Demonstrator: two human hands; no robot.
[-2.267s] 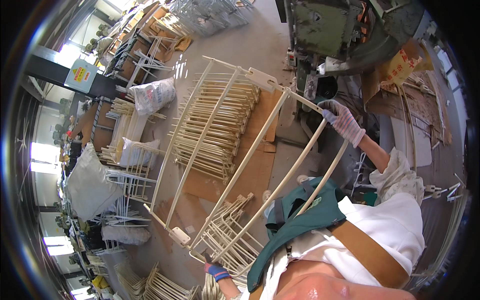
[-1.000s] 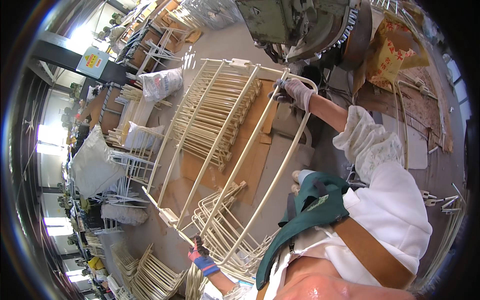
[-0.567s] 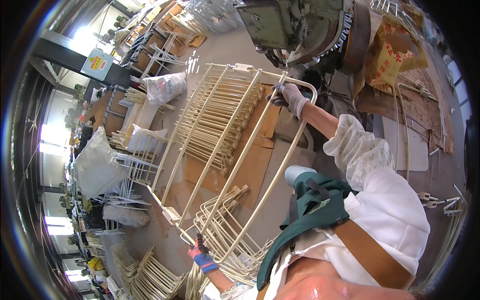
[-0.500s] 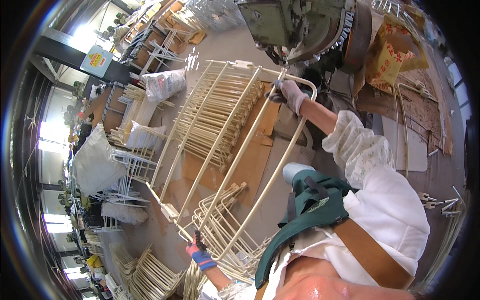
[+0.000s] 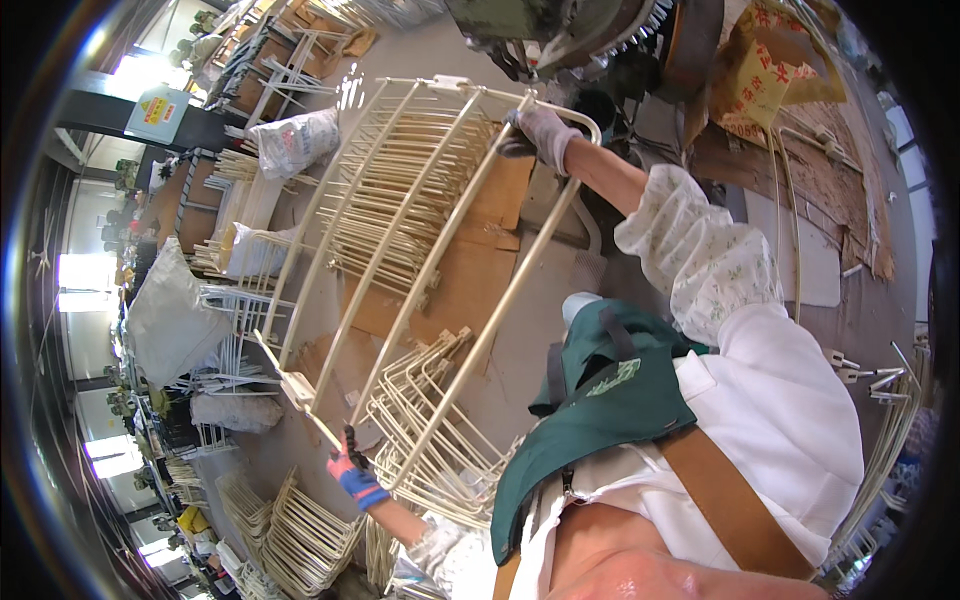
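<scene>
A cream metal frame [image 5: 500,312] with several long parallel bars is held tilted in front of me, off the floor. My left hand [image 5: 354,468], in a pink and blue glove with dark fingertips, closes round its near lower end rail. At the far upper end, my right hand [image 5: 541,136] in a greyish glove grips the rail close to the rounded corner. Below the frame, a stack of similar cream barred frames [image 5: 405,190] lies on flattened cardboard [image 5: 490,265]. Bent cream tubes [image 5: 430,400] are bunched beneath its near end.
A green machine [image 5: 500,30] with a large wheel stands beyond my right hand. At right, a torn yellow paper sack [image 5: 765,75] sits near a worn wooden board [image 5: 840,200]. More bent tubes [image 5: 310,530] stand at lower left, with white sacks [image 5: 295,140] and racks beyond.
The whole view has shifted, so floor, machine and stacks appear further left and higher. Both hands keep their grip, and the frame moves left and up in the picture with them.
</scene>
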